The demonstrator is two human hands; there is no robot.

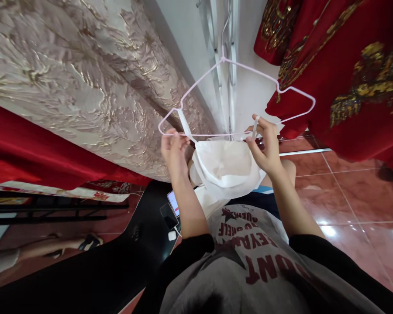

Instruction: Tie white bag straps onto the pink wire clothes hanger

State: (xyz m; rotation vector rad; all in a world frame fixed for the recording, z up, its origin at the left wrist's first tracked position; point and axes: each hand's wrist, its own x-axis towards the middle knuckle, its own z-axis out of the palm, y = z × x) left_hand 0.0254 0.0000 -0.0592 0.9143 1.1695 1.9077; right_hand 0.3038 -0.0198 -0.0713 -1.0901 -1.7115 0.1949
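You are holding a small white top point(227, 168) up in front of you with both hands. Your left hand point(174, 150) is pinching the left strap point(185, 126) of the top, right where it is meeting the bottom bar of a thin pink hanger point(236, 93). Your fingers there are closing tight on the strap and the wire. Your right hand point(265, 146) is pinching the right strap point(255, 127) between thumb and finger, just under the bar of the hanger. The top is hanging down between your two hands, in the air, above your lap. The hook of the hanger is pointing up toward a white door frame point(229, 52).

A big shiny cloth with gold flowers point(75, 78) is hanging on your left. A red dress with gold patterns point(347, 74) is hanging on your right. A phone point(173, 203) is lying below your left arm on something black. The floor point(347, 196) is showing red, shiny tiles. Another person's foot in a sandal point(85, 242) is resting on the floor, far to the left.
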